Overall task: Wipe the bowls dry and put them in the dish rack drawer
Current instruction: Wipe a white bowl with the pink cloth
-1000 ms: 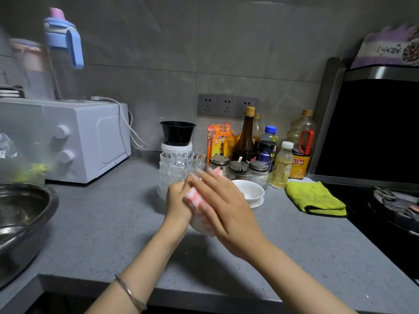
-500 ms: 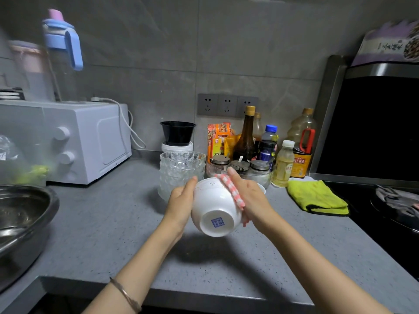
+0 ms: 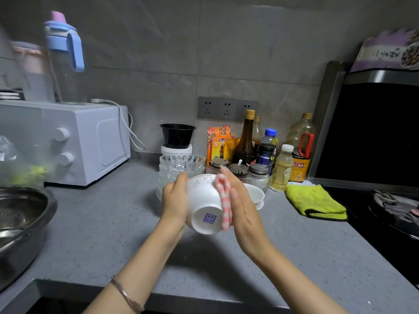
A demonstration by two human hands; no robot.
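Bowl: white bowl (image 3: pixel 204 200) held in the air between both hands, above the counter (image 3: pixel 102 227), tipped so its foot with a blue square mark faces the camera and its rim points away.
Left hand: left hand (image 3: pixel 173 201) grips the bowl's left side, wrapped round the wall with one digit up at the rim; the rest of the fingers are hidden behind the bowl.
Right hand: right hand (image 3: pixel 243 209) lies flat, fingers straight and together, pressing the checked cloth (image 3: pixel 224 200) against the bowl's right side.
Cloth: pink and white, caught between the right palm and the bowl wall, running from near the rim down past the foot.
Just behind the grip: a stack of glass bowls (image 3: pixel 179 166) behind the left hand; small white bowls (image 3: pixel 256 193), nested, behind the right hand; seasoning jars (image 3: pixel 239 169) a little further back.
Right of the grip: yellow cloth (image 3: pixel 315 201) lying on the counter, apart from the hands.
Left of the grip: microwave (image 3: pixel 79 141) well apart at the wall; steel basin (image 3: pixel 20 220) at the near left edge.
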